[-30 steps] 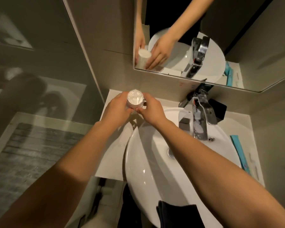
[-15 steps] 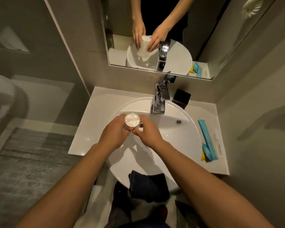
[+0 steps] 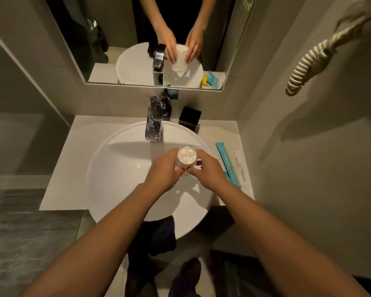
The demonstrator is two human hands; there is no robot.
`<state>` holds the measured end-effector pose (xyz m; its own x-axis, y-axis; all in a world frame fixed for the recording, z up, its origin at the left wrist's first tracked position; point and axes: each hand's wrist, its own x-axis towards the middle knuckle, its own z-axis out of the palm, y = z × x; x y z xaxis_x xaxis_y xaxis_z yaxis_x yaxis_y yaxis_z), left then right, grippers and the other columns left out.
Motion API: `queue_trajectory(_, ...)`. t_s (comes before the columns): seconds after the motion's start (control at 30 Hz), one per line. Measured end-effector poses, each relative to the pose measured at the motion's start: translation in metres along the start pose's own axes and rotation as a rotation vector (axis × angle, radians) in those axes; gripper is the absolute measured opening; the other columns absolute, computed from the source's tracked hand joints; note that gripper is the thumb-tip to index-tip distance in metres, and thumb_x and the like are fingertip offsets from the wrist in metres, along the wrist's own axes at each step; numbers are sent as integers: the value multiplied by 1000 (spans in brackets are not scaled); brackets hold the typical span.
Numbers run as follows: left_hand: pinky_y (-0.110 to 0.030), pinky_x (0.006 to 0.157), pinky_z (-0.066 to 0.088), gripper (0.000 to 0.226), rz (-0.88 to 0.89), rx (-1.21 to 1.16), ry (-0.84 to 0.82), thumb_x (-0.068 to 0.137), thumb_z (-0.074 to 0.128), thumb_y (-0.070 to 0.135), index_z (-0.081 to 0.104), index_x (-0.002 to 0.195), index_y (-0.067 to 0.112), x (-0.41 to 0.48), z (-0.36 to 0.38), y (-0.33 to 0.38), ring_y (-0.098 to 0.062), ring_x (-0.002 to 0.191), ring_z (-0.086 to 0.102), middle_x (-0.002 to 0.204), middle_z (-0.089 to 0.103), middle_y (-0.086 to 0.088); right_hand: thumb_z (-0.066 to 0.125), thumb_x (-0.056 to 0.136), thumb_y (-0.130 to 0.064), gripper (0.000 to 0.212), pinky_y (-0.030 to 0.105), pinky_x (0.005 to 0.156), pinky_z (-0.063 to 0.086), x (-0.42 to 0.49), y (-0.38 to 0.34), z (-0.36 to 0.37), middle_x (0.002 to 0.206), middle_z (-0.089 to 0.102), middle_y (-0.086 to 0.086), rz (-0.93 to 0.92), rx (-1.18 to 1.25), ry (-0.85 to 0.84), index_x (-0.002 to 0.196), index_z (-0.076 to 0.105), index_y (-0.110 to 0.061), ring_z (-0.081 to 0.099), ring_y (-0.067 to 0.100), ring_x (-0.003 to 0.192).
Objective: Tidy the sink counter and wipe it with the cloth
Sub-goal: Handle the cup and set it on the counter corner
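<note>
A small white cup wrapped in clear film (image 3: 187, 157) is held between both hands above the right half of the white basin (image 3: 116, 172). My left hand (image 3: 164, 170) grips its left side and my right hand (image 3: 208, 170) grips its right side. A dark cloth (image 3: 159, 234) hangs over the basin's front rim, between my forearms. The pale counter (image 3: 73, 159) runs around the basin.
A chrome tap (image 3: 153, 121) stands behind the basin, with a black square holder (image 3: 190, 117) to its right. Teal sachets (image 3: 227, 161) and a white wrapped item (image 3: 241, 166) lie on the right counter. Mirror (image 3: 120, 39) above; coiled cord (image 3: 308, 63) on the right wall.
Both hands carried the cup from the counter's back left corner, over the basin, to its right half. The view pulled back and shifted right.
</note>
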<state>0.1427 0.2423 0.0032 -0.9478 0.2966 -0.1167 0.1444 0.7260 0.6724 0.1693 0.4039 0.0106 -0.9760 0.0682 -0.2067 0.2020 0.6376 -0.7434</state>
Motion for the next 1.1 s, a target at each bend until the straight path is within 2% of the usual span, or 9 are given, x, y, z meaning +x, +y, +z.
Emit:
queue_trajectory(0.27,-38,99,46,56,158,29,-39,88,76,27,52,138,19,78,22,74,-28,121,60,135,62,-7,79,87,-20,59,40,103,52,28,26,-75,138,63,0,100,116,185,140,54,-24,62,22,120)
queue_trajectory(0.43,-41,97,49,52,239,14,-61,86,75,25,55,133,16,138,36,100,-31,118,60,130,65,-9,82,81,-11,59,43,102,54,67,44,-108,128,68,3,140,217,275,134,59,-20,67,26,113)
queue_trajectory(0.57,-43,93,50,48,255,14,-111,86,73,23,55,130,12,181,51,106,-34,113,61,125,65,-14,76,83,-2,52,35,100,53,101,59,-119,121,66,-2,185,263,305,130,60,-18,65,21,112)
queue_trajectory(0.7,-42,87,50,45,241,-15,-144,85,73,21,56,124,7,221,68,101,-38,111,60,120,66,-18,71,84,3,51,26,90,47,135,78,-120,115,63,-3,203,240,346,132,60,-13,61,17,109)
queue_trajectory(0.77,-41,87,49,48,216,-30,-149,84,75,20,57,126,8,237,79,97,-38,113,60,122,66,-18,71,84,5,52,30,94,47,152,90,-118,115,63,-2,223,219,352,133,60,-11,59,16,108)
queue_trajectory(0.9,-37,89,47,53,194,-91,-160,83,78,19,56,131,12,258,103,89,-36,116,60,125,66,-16,69,82,8,52,45,105,50,177,115,-112,117,66,3,264,217,363,129,61,-10,64,28,116)
queue_trajectory(1.0,-42,90,52,50,192,-95,-160,82,77,23,57,127,15,270,119,86,-35,112,62,122,68,-12,67,84,7,51,47,107,49,188,128,-109,125,68,11,318,269,383,132,59,-8,64,30,118)
queue_trajectory(1.1,-44,85,52,42,196,-87,-148,83,76,25,57,118,14,280,131,86,-35,105,63,116,68,-12,65,87,4,50,46,106,50,196,135,-106,127,68,11,368,347,418,133,58,-12,64,28,118)
